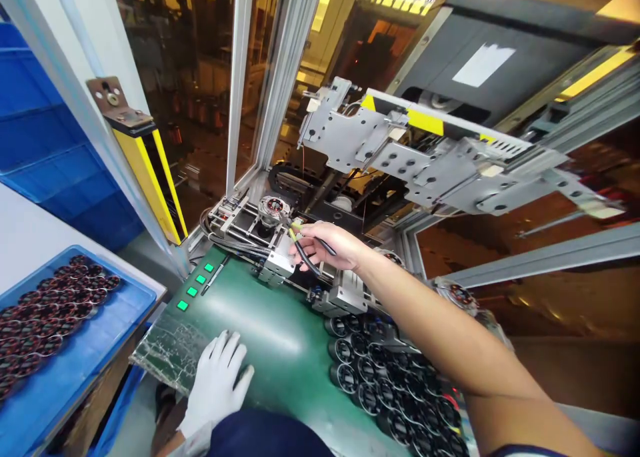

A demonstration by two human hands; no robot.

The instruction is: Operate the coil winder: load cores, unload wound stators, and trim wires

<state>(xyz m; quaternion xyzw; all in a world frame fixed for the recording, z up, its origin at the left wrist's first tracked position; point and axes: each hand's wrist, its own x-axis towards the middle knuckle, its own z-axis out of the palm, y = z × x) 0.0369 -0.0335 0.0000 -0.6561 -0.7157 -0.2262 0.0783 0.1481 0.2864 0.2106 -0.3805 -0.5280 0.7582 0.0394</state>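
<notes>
My bare right hand [336,243] grips pliers [306,258] with black and yellow-green handles, their tips pointing at the machine. Just beyond the tips, a round wound motor core [275,207] sits in a metal holder on the slide fixture. My left hand [219,378], in a white glove, lies palm down at the front of the green mat [273,340], fingers slightly apart and holding nothing. The exact contact between the plier tips and the core cannot be made out.
Rows of black cylindrical housings [369,397] stand on the mat at right. A blue tray [144,298] of wound cores lies at left. Metal plates [390,150] hang above my right arm. A yellow sensor bar [147,183] is mounted on the left frame post.
</notes>
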